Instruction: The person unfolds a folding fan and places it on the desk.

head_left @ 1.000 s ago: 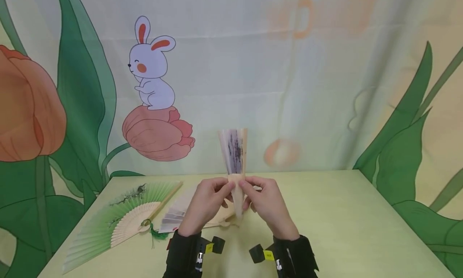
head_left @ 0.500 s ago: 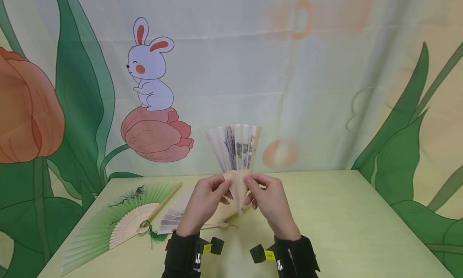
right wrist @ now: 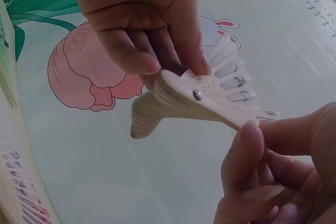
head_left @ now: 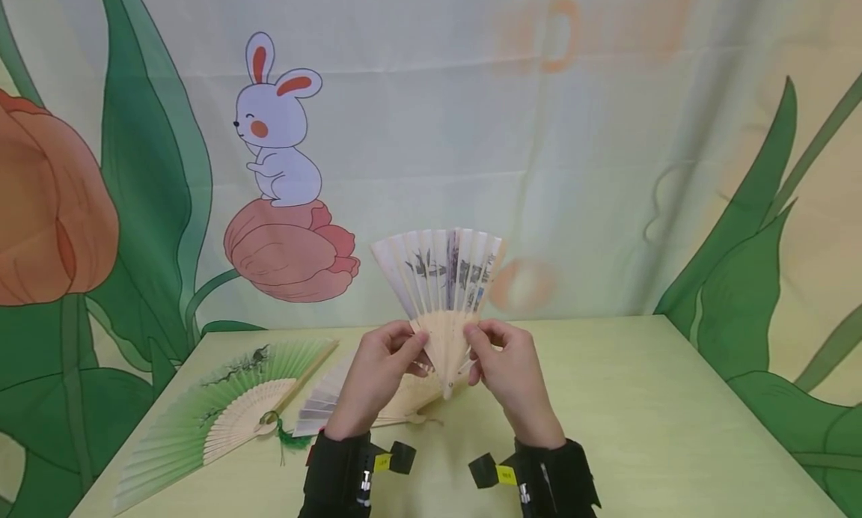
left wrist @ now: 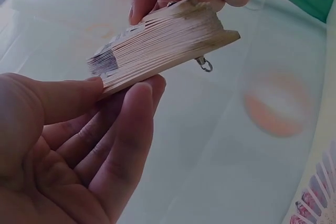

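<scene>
A partly spread folding fan (head_left: 444, 278), white with dark painted marks and pale wooden ribs, is held upright above the table in the head view. My left hand (head_left: 384, 376) pinches its left outer rib between thumb and fingers. On the other side my right hand (head_left: 508, 372) pinches the right outer rib. A metal rivet joins the ribs at the bottom, and a small metal ring hangs there in the left wrist view, where the ribs (left wrist: 168, 48) show stacked edge-on. In the right wrist view both hands grip the fan (right wrist: 210, 93) from opposite sides.
A green folding fan (head_left: 249, 398) with a green tassel (head_left: 292, 439) lies spread at the table's left. Another spread fan (head_left: 323, 406), whitish with wooden ribs, lies behind my left hand. A printed cloth backdrop (head_left: 431, 129) rises at the table's far edge.
The held fan has spread from a narrow bundle into a wider wedge, showing more of its painting. My hands have moved slightly apart, both keeping their pinch on it.
</scene>
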A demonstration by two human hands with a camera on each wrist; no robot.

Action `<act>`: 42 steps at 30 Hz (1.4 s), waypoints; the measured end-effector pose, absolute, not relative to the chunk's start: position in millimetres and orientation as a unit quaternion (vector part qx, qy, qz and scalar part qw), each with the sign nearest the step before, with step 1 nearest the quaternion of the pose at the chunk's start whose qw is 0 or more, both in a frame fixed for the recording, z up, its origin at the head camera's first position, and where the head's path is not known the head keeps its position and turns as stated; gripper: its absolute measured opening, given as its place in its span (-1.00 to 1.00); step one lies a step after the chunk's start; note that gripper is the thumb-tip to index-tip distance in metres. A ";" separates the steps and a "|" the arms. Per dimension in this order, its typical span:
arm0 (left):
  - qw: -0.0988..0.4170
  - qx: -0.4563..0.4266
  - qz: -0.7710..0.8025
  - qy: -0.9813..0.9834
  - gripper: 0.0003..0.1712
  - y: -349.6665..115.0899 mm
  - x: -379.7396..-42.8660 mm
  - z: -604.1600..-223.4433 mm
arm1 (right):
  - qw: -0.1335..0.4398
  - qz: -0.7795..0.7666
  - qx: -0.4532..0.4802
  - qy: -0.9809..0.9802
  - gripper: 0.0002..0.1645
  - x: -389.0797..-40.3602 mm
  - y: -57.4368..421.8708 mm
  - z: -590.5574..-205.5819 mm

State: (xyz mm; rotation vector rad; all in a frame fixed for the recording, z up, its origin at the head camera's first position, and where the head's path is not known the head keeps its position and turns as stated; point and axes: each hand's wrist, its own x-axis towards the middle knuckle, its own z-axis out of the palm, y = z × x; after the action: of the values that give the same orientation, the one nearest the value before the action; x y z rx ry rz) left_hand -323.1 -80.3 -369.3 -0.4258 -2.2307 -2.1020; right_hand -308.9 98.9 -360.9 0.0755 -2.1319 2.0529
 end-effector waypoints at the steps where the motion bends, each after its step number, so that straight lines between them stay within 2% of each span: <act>1: 0.023 -0.137 -0.681 -0.718 -0.83 -80.3 -323.0 -369.0 | 0.088 0.692 0.023 -0.716 -0.80 -308.7 99.3 -360.5; 14: 0.013 -0.140 -0.687 -0.713 -0.81 -80.7 -323.5 -368.9 | 0.088 0.694 0.019 -0.714 -0.78 -305.7 102.3 -356.9; 42: 0.024 -0.135 -0.683 -0.717 -0.77 -86.7 -320.1 -364.9 | 0.101 0.706 0.009 -0.701 -0.73 -303.7 111.0 -350.5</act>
State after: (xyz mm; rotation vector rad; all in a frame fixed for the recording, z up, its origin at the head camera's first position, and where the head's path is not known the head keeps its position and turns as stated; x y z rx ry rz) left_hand -320.1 -86.7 -364.9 -0.4186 -2.2186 -2.1139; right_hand -303.7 111.0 -350.5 0.0280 -2.0703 2.0850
